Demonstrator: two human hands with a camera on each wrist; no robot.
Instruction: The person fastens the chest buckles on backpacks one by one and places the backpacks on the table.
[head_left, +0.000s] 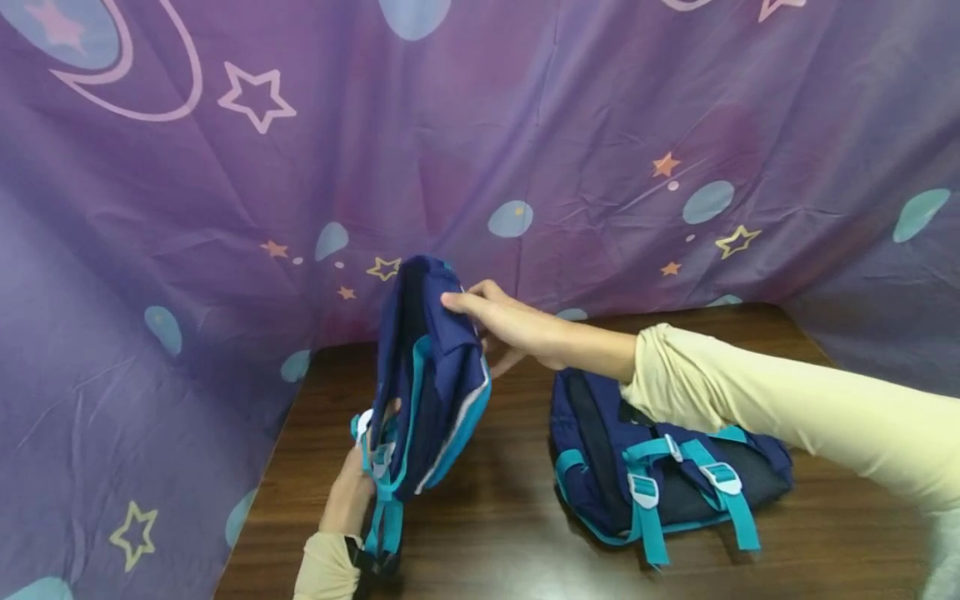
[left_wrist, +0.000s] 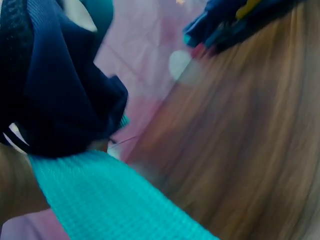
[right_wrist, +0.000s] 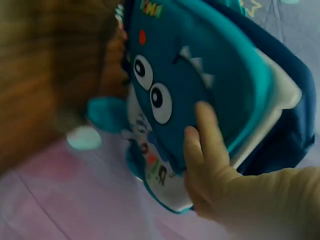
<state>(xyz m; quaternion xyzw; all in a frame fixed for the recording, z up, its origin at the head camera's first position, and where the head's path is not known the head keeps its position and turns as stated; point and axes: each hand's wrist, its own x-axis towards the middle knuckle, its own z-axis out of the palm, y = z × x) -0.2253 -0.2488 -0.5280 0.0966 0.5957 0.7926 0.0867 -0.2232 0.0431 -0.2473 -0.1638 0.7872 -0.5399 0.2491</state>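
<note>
A small navy and turquoise backpack is held up on its edge over the left part of the table. Its front flap, seen in the right wrist view, carries a cartoon face with big eyes and white teeth. My right hand grips it from the right, thumb on the navy top and fingers across the front. Low on the strap side, my left hand holds the same backpack, its fingers partly hidden by fabric and straps. A turquoise strap hangs down past the left wrist.
Under my right forearm, a second navy backpack lies on the wooden table, its turquoise straps and white buckles facing up. A purple curtain with stars and planets hangs behind the table and along its sides.
</note>
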